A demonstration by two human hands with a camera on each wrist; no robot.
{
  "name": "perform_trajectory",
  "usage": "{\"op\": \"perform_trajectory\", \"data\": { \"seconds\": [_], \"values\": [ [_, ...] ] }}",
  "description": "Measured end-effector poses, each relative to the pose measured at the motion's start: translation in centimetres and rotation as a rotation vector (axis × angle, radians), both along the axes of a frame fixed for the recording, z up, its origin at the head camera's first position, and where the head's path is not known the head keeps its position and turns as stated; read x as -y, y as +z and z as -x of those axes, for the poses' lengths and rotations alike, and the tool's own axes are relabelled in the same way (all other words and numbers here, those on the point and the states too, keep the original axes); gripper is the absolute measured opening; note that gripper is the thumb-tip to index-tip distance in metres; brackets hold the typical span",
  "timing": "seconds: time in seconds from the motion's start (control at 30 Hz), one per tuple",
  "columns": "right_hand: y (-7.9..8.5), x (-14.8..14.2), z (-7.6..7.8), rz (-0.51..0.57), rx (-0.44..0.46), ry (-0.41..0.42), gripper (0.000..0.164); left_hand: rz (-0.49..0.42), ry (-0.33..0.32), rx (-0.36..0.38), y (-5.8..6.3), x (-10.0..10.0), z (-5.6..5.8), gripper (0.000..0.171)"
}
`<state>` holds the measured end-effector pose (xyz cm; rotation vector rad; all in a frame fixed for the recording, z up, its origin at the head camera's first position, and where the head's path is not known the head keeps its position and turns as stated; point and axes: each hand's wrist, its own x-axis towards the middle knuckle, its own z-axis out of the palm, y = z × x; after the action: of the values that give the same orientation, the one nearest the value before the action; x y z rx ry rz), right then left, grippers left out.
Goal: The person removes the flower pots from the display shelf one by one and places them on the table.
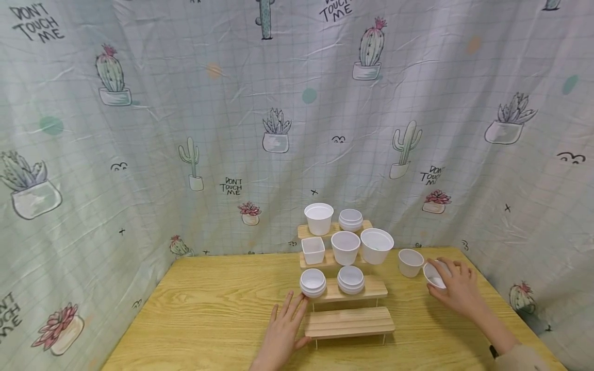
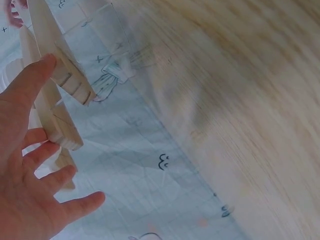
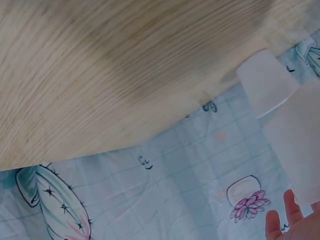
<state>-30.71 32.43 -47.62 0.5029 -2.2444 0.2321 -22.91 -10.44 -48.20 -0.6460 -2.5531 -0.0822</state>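
Observation:
My right hand (image 1: 458,289) grips a white plastic flowerpot (image 1: 434,275), thumb and fingers about its rim, at the table's right side. The same pot (image 3: 300,142) shows tilted in the right wrist view, fingertips against it. Just left of it stands another white flowerpot (image 1: 410,263). My left hand (image 1: 283,330) lies along the left end of a stepped wooden stand (image 1: 349,322), its fingers spread. In the left wrist view the thumb of this hand (image 2: 25,165) rests on a board (image 2: 60,65) and its fingertips touch the lower boards' ends.
Two pots, one tall (image 1: 318,219) and one low (image 1: 350,220), sit on the top step. Below are a square pot (image 1: 313,251) and two round ones (image 1: 345,248). Two low ribbed pots (image 1: 313,283) occupy the third step. A cactus-print curtain (image 1: 223,129) borders the wooden table (image 1: 209,309).

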Motion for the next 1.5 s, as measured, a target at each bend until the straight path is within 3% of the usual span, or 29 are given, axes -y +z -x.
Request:
{"op": "perform_trajectory", "data": {
  "seconds": [0.87, 1.5],
  "values": [
    [-0.1, -2.4, 3.0, -0.011, 0.070, -0.049, 0.059, -0.016, -0.014, 0.039, 0.1, 0.0, 0.0, 0.084],
    [-0.6, -3.4, 5.4, -0.019, 0.280, -0.151, 0.055, -0.035, -0.018, 0.013, 0.0, -0.1, -0.1, 0.083]
  ]
}}
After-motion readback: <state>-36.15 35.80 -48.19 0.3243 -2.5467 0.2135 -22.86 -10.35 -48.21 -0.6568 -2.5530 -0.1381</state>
